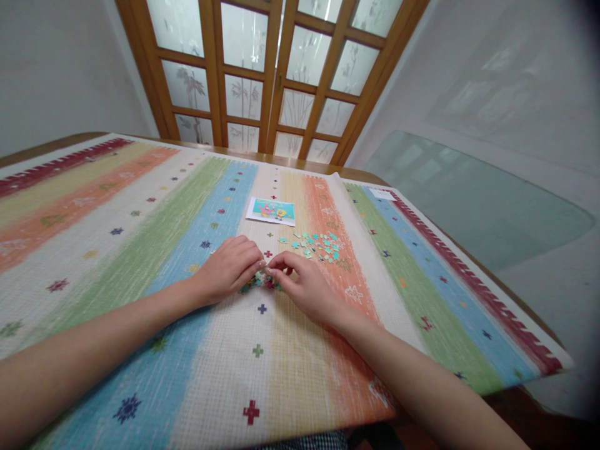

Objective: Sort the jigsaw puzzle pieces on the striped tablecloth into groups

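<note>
My left hand (237,264) and my right hand (300,278) meet over the middle of the table, fingertips almost touching. Under and between them lies a small heap of jigsaw puzzle pieces (253,282), teal and dark-coloured, partly covered by my fingers. The left fingers are bent down and closed at the heap. On the right, thumb and index finger are pinched together. Whatever sits between the fingertips is too small to make out. Just beyond my right hand, several loose puzzle pieces (321,244), mostly teal and pale green, are spread out.
A small picture card (270,211) with cartoon figures on teal lies beyond my hands. The striped tablecloth (220,375) covers the table. A white slip (382,194) rests near the far right edge. Wooden glass-paned doors (276,75) stand behind, and a pale-green glass panel (469,194) is at right.
</note>
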The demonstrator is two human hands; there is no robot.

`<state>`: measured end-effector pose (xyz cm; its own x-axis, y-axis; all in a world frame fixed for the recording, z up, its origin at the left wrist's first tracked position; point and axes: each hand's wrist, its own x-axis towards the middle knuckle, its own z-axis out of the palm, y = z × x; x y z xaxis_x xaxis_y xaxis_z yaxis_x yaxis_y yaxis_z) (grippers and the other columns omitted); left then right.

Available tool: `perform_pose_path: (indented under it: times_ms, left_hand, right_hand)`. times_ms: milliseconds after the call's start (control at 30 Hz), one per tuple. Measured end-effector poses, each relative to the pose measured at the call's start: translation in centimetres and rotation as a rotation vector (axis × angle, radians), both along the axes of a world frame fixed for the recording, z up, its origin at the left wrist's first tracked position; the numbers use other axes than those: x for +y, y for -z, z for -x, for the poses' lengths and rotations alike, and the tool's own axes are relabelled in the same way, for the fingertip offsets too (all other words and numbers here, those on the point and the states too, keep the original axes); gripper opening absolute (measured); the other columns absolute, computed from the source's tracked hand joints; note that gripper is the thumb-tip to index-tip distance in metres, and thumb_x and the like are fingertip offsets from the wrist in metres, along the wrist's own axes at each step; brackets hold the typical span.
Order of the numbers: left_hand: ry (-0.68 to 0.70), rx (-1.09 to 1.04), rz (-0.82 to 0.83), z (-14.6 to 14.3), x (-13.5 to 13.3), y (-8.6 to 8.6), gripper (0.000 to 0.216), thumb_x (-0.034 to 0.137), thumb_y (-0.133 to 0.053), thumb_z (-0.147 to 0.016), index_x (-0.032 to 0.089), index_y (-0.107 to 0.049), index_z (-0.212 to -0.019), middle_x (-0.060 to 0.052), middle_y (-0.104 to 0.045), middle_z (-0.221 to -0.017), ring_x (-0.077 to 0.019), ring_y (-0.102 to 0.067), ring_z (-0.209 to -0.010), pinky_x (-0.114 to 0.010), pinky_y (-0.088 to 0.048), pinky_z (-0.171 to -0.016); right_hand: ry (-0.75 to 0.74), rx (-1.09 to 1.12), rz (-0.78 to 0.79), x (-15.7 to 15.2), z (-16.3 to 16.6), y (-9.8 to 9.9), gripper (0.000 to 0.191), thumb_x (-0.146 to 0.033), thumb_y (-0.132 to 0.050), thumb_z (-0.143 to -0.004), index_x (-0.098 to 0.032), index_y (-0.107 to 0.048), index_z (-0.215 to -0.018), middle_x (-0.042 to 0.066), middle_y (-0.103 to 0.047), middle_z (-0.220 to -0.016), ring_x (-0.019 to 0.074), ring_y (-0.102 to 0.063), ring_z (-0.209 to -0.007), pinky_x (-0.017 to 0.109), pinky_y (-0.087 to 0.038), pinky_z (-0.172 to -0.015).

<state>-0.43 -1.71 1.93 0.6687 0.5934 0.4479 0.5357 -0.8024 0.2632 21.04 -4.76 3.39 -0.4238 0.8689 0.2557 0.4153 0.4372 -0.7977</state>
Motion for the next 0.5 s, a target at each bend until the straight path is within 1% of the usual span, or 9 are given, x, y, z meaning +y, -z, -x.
perform_pose_path:
  times_ms: [67, 133, 167, 233, 300, 333, 400, 500]
  left_hand:
    - [0.010, 0.024, 0.000, 0.0, 0.0, 0.1, 0.039, 0.041, -0.029, -0.108, 0.020, -0.057, -0.090, -0.007, -0.061, -0.087, -0.0230, -0.052, -0.086, -0.038, -0.040, -0.079]
    - [0.014, 0.031, 0.010, 0.2, 0.1, 0.1, 0.038, 0.040, -0.029, -0.108, 0.020, -0.056, -0.090, -0.006, -0.061, -0.087, -0.0231, -0.052, -0.087, -0.038, -0.040, -0.080]
    - [0.010, 0.023, 0.017, 0.3, 0.2, 0.2, 0.038, 0.040, -0.029, -0.108, 0.020, -0.056, -0.090, -0.007, -0.061, -0.087, -0.0232, -0.052, -0.087, -0.039, -0.040, -0.080]
    - [-0.010, -0.016, 0.029, 0.6, 0.6, 0.3, 0.038, 0.040, -0.029, -0.108, 0.020, -0.056, -0.090, -0.007, -0.061, -0.088, -0.0233, -0.052, -0.087, -0.039, -0.041, -0.080]
    - [-0.033, -0.071, 0.038, 1.1, 0.9, 0.4, 0.039, 0.040, -0.028, -0.107, 0.020, -0.055, -0.088, -0.007, -0.061, -0.087, -0.0234, -0.052, -0.086, -0.040, -0.041, -0.081]
    - [-0.044, -0.100, 0.041, 1.3, 1.1, 0.4, 0.039, 0.040, -0.028, -0.107, 0.020, -0.055, -0.087, -0.008, -0.061, -0.086, -0.0234, -0.052, -0.086, -0.040, -0.042, -0.081]
    - [-0.073, -0.154, 0.049, 1.6, 1.4, 0.5, 0.040, 0.040, -0.027, -0.107, 0.020, -0.054, -0.084, -0.008, -0.061, -0.085, -0.0233, -0.052, -0.085, -0.041, -0.043, -0.082]
    - [-0.114, -0.204, 0.066, 1.7, 1.7, 0.6, 0.042, 0.042, -0.027, -0.107, 0.021, -0.054, -0.082, -0.007, -0.060, -0.084, -0.0232, -0.053, -0.085, -0.041, -0.043, -0.083]
  right_hand:
    - [0.018, -0.014, 0.020, 0.1, -0.1, 0.1, 0.009, -0.022, -0.061, -0.094, -0.021, -0.067, -0.087, 0.001, -0.073, -0.082, 0.0145, -0.067, -0.075, 0.029, -0.050, -0.073]
    - [0.028, -0.061, -0.013, 0.3, -0.4, 0.2, 0.009, -0.022, -0.063, -0.093, -0.022, -0.069, -0.086, 0.000, -0.074, -0.081, 0.0150, -0.067, -0.076, 0.029, -0.049, -0.074]
    - [0.031, -0.105, -0.067, 0.5, -0.7, 0.2, 0.010, -0.023, -0.063, -0.093, -0.022, -0.069, -0.086, 0.000, -0.074, -0.082, 0.0155, -0.068, -0.078, 0.029, -0.048, -0.076]
    - [0.060, -0.242, -0.230, 1.2, -1.8, 0.1, 0.010, -0.024, -0.063, -0.095, -0.023, -0.071, -0.088, 0.002, -0.076, -0.086, 0.0174, -0.068, -0.083, 0.032, -0.046, -0.081]
    - [0.129, -0.428, -0.397, 2.2, -3.4, 0.0, 0.013, -0.025, -0.061, -0.096, -0.023, -0.073, -0.091, 0.004, -0.077, -0.090, 0.0201, -0.068, -0.088, 0.035, -0.041, -0.085]
    - [0.176, -0.513, -0.442, 2.8, -4.4, 0.0, 0.016, -0.024, -0.059, -0.097, -0.022, -0.073, -0.092, 0.005, -0.077, -0.092, 0.0212, -0.068, -0.090, 0.035, -0.040, -0.085]
    - [0.277, -0.638, -0.480, 4.2, -6.4, 0.1, 0.021, -0.026, -0.054, -0.100, -0.021, -0.074, -0.094, 0.007, -0.078, -0.095, 0.0224, -0.068, -0.091, 0.035, -0.037, -0.084]
    - [0.410, -0.751, -0.485, 6.4, -9.1, 0.8, 0.023, -0.027, -0.053, -0.100, -0.019, -0.075, -0.096, 0.009, -0.078, -0.099, 0.0234, -0.067, -0.093, 0.035, -0.034, -0.082]
